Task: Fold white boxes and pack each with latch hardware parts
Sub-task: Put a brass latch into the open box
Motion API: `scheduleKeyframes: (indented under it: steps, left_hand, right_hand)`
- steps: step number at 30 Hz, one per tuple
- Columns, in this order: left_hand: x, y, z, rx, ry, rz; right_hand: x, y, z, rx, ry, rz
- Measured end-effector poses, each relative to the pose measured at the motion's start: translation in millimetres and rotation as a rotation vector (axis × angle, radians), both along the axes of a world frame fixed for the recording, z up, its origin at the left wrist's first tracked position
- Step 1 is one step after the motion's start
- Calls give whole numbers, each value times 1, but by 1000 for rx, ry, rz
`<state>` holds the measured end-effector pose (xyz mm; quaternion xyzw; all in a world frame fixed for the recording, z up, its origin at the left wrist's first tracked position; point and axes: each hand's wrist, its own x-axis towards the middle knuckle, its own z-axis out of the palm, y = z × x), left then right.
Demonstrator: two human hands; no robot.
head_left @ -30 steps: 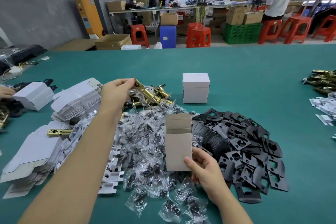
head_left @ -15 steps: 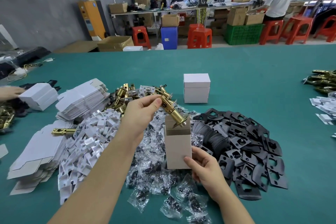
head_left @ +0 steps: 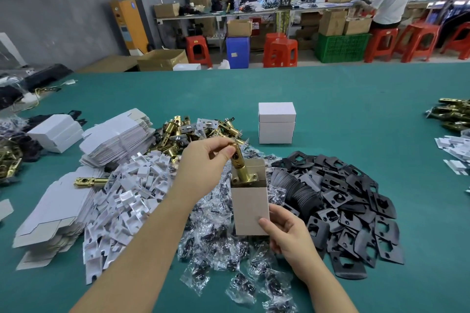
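Right now the left hand (head_left: 203, 157) pinches the top end of a brass cylindrical latch bolt (head_left: 241, 165), its faceplate end entering the open white cardboard box (head_left: 250, 207), which the right hand (head_left: 284, 234) grips near its bottom corner. Latch likely heavy, rigid, smooth metal; hold by the barrel. Box light, crushable; support its lower walls.
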<state>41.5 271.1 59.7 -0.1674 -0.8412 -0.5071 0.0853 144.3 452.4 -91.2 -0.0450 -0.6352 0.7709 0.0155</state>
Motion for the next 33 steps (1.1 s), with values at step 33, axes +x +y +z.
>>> scheduleKeyframes:
  steps: [33]
  left_hand:
    - [14,7,-5,-749,-58,-167]
  right_hand:
    - [-1,-2,1,57,25,12]
